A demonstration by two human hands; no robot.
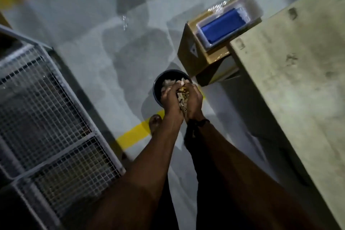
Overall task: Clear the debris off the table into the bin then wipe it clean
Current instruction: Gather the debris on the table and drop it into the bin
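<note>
A dark round bin (157,85) stands on the grey floor, with pale debris pieces (169,82) lying inside it. My left hand (170,101) and my right hand (194,101) are cupped together right over the bin's near rim. Between them they hold a bunch of tan debris scraps (182,97). The table (291,65) fills the right side, its greenish top stained with dark smudges. A blue cloth (223,26) lies in a clear tray on a cardboard box beyond the table.
A cardboard box (192,56) stands on the floor beside the bin and against the table's end. A wire mesh cage (43,117) fills the left side. A yellow floor line (137,131) runs under my bare foot (155,122).
</note>
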